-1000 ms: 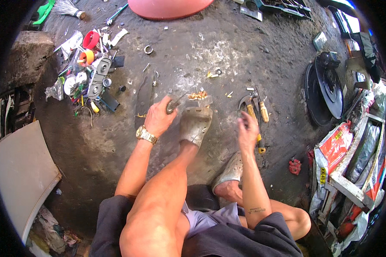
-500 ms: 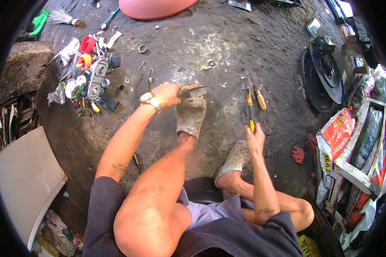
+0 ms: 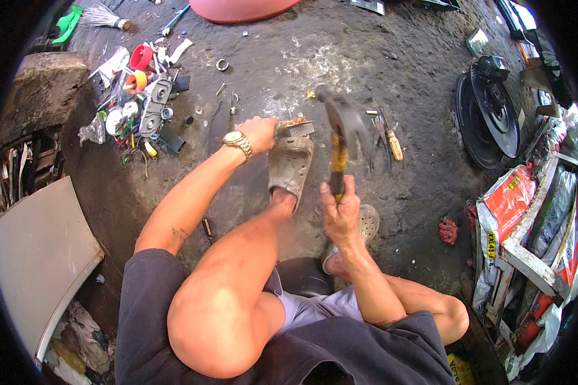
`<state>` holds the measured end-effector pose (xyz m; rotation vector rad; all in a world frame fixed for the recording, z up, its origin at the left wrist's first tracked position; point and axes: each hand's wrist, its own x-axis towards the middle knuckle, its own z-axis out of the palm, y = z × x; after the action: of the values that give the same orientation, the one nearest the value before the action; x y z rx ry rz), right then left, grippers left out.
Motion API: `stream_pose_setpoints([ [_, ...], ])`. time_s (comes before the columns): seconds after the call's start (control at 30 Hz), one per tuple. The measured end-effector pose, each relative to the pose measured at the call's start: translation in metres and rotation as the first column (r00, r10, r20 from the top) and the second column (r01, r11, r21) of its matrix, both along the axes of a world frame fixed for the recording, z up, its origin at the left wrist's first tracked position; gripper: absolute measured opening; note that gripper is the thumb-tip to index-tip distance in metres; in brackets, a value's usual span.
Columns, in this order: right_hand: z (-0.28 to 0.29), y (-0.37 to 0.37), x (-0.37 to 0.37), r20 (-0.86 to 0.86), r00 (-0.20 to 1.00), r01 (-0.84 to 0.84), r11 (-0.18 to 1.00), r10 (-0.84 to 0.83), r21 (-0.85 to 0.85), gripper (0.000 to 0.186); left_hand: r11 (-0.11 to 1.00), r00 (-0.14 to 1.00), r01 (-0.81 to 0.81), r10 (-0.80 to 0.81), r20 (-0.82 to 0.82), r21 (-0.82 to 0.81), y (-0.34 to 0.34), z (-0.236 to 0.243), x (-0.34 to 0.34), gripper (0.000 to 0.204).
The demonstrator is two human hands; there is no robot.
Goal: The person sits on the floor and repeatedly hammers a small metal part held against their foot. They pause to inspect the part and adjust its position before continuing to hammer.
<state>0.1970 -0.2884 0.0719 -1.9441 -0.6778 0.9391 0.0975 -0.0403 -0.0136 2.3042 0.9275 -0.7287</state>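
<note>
My right hand [image 3: 342, 208] is wrapped round the yellow-and-black handle of a hammer [image 3: 338, 151]. The hammer's head is raised and smeared by motion, to the right of my left hand. My left hand [image 3: 259, 135], with a watch at its wrist, is closed on a flat grey blade-like metal piece [image 3: 298, 129] that points right. Its gripped end is hidden by my fingers. Brown, rough material [image 3: 293, 121] shows just behind the metal. Both lie at the toe of the clog [image 3: 291, 167] on my left foot.
Pliers [image 3: 379, 138] and a wooden-handled tool [image 3: 394, 146] lie to the right. Scrap parts [image 3: 153, 106] are heaped at the left. Black fan-like discs [image 3: 488, 115] lean at the far right, above a white frame [image 3: 530, 263] with bags. A red basin [image 3: 244, 9] edges in at the top.
My right hand has lifted the hammer off the ground beside the pliers and swung it left and up. The left hand keeps its grip, shifting slightly in the picture.
</note>
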Motion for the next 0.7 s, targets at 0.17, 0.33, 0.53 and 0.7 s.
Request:
stream_pose_setpoints([
  [0.17,-0.037,-0.004,-0.004,-0.151,0.986,-0.110,0.938,0.063,-0.328,0.027,0.999,1.000,0.013,-0.013,0.015,0.030,-0.006,-0.012,-0.003,0.031],
  [0.33,0.026,0.004,0.003,-0.165,0.983,0.080,0.997,-0.078,0.006,0.023,0.998,1.000,-0.026,0.026,0.010,0.049,-0.003,-0.008,-0.011,0.029],
  [0.53,-0.006,-0.009,-0.004,0.298,0.943,0.066,0.959,-0.150,0.275,0.022,0.999,0.999,-0.020,0.019,0.037,0.032,-0.005,-0.012,0.000,0.027],
  [0.7,0.013,0.009,-0.002,-0.073,0.997,-0.049,0.963,0.031,-0.267,0.029,0.998,0.998,-0.023,0.020,0.063,0.056,-0.004,-0.017,-0.019,0.031],
])
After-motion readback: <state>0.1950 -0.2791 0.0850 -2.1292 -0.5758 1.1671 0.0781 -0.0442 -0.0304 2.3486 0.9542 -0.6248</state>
